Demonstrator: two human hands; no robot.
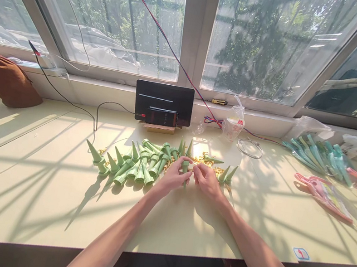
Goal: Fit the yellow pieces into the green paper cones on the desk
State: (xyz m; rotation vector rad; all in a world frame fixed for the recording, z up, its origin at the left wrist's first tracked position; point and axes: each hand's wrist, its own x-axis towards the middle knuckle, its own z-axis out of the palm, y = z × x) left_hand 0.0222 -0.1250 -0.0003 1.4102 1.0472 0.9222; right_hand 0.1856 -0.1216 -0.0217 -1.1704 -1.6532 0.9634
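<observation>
Over the middle of the table, my left hand (pixel 176 173) grips a green plastic spike (pixel 185 167) with its wide, capped end up and its body pointing down. My right hand (pixel 205 178) is close beside it, thumb and fingers pinched together; whatever lies in that pinch is too small to make out. A heap of similar green spikes (pixel 141 168) spreads to the left of my hands, some lying and some standing on their wide ends. Small yellow pieces (pixel 199 159) are scattered just behind my hands. To the right stand two more green spikes (pixel 227 174).
A black tablet (pixel 165 92) with a phone (pixel 161 117) before it stands at the window. Behind are a plastic cup in a bag (pixel 234 122) and a coiled cable (pixel 249 148). Teal (pixel 321 156) and pink packaged items (pixel 324 196) lie right; a brown bag (pixel 5 75) is left.
</observation>
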